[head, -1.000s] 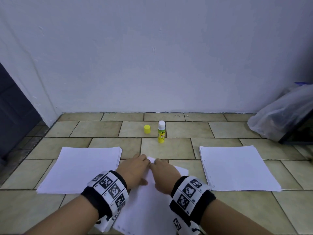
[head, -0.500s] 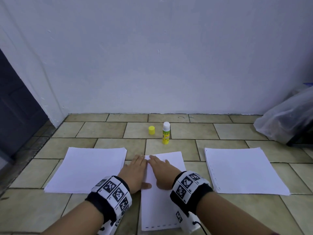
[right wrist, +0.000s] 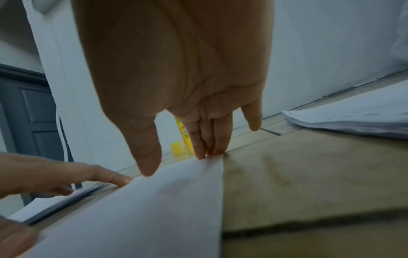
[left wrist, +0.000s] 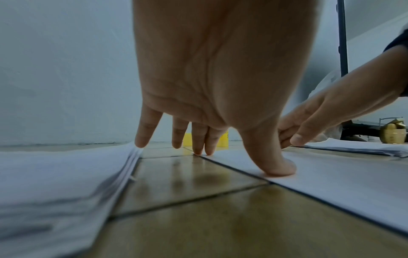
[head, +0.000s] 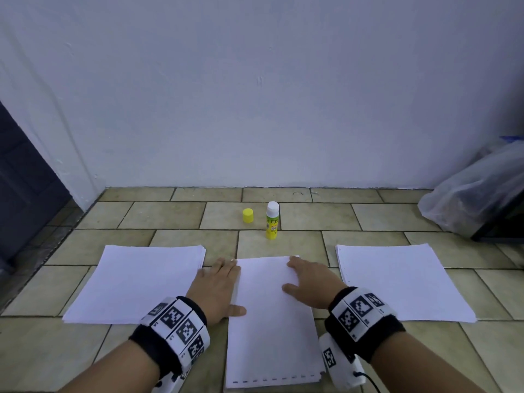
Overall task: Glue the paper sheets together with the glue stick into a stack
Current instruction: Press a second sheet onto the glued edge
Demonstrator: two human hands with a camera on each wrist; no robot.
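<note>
A single white sheet (head: 272, 321) lies flat on the tiled floor between my hands. My left hand (head: 219, 282) rests with straight fingers at the sheet's far left corner, its thumb (left wrist: 276, 165) pressing the sheet's left edge. My right hand (head: 307, 282) lies flat on the sheet's far right part, fingertips (right wrist: 207, 150) at the far edge. A thick paper stack (head: 136, 282) lies left and a second stack (head: 397, 282) right. The uncapped yellow glue stick (head: 272, 220) stands upright beyond the sheet, with its yellow cap (head: 248, 215) beside it.
A white wall (head: 255, 95) stands close behind the glue stick. A clear plastic bag (head: 476, 194) sits at the far right by a dark frame. A dark door (head: 25, 180) is at the left.
The sheet was skewed a second ago and now lies straight. My hands have spread apart from its far middle toward its two far corners.
</note>
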